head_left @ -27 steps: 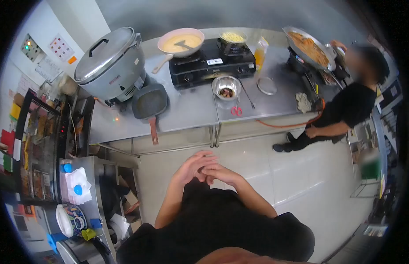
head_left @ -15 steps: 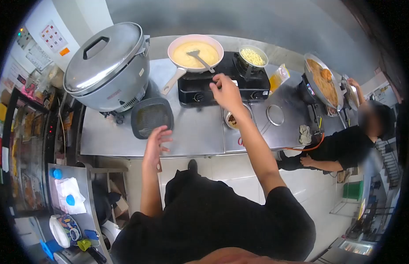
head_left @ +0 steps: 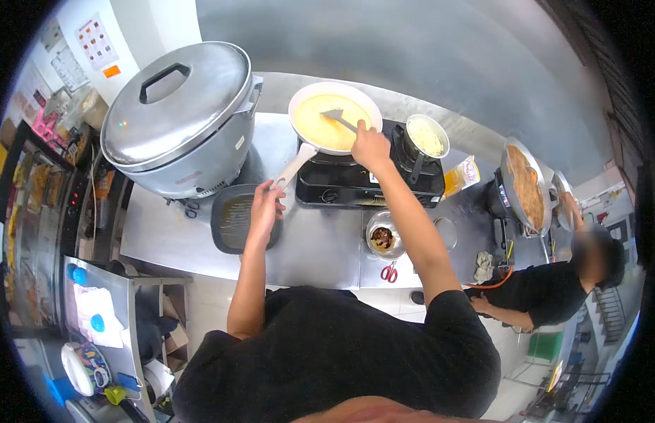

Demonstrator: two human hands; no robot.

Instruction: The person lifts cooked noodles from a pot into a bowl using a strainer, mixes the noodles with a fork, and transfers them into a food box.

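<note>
Basically, R hand (head_left: 370, 146) is closed on the end of the spatula (head_left: 344, 122), blade down in the pale yellow sauce (head_left: 319, 134); end hold prob. keeps your fingers clear of the heat. Round pan (head_left: 376, 116) sits on the L burner of the stove (head_left: 370, 196), its handle (head_left: 296, 166) angled out past the stove's L front corner toward you, prob. so your L hand (head_left: 264, 206) can steady it. That hand is at the handle's tip, fingers loosely bent; can't tell if it's gripping, touching or just beside. Square pan (head_left: 236, 241) is on the counter left of the stove, likely parked off the heat, partly under your L hand & wrist. Small pot (head_left: 411, 142) w/ pale bits (head_left: 427, 136) is on the stove's R burner; steel bowl (head_left: 371, 231) w/ dark bits & red scissors (head_left: 389, 272) are in front of the stove, prob. for easy reach. Hard to see: R fingers' exact wrap, pan bottom & any flame (pan covers it), stove's front middle & bowl's R edge (your R forearm crosses). Pack (head_left: 456, 180) right of the stove: label unreadable. Co-worker (head_left: 546, 289) far right of the stove, hand near the big wok (head_left: 549, 204); contact unclear, face blurred. Contents of big cooker (head_left: 193, 134), left of the stove, hidden under lid.
</note>
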